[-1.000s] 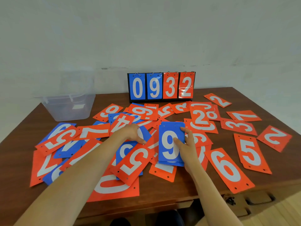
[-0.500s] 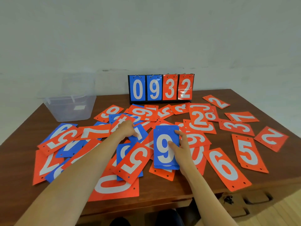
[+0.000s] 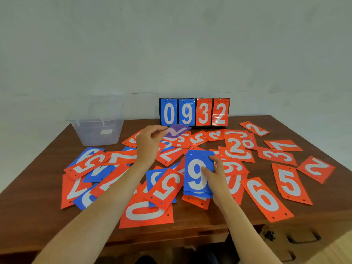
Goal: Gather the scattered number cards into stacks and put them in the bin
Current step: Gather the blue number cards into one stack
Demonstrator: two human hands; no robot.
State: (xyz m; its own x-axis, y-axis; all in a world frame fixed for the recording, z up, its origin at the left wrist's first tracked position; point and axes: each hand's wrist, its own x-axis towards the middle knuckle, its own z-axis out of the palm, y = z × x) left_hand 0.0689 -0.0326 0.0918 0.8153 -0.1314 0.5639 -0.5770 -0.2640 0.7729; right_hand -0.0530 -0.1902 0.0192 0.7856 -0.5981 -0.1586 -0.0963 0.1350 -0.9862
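Orange and blue number cards lie scattered over the brown table (image 3: pixel 38 221). My right hand (image 3: pixel 217 178) grips a small stack of blue cards (image 3: pixel 197 174) with a 9 on top, thumb on the face, held just above the pile. My left hand (image 3: pixel 148 143) is raised near the back and pinches a single blue card (image 3: pixel 177 130), blurred and tilted, lifted off the pile. The clear plastic bin (image 3: pixel 99 130) stands at the back left of the table, apart from both hands.
A black flip scoreboard (image 3: pixel 194 112) reading 0932 stands upright at the table's back edge against the wall. Orange cards 6 (image 3: pixel 264 199), 5 (image 3: pixel 289 183) and 2 (image 3: pixel 316 168) lie to the right. A big orange 0 (image 3: pixel 146 212) lies near the front edge.
My left hand has lifted from the pile's middle toward the back with one blue card pinched in it. The right hand keeps the blue 9 stack in nearly the same place.
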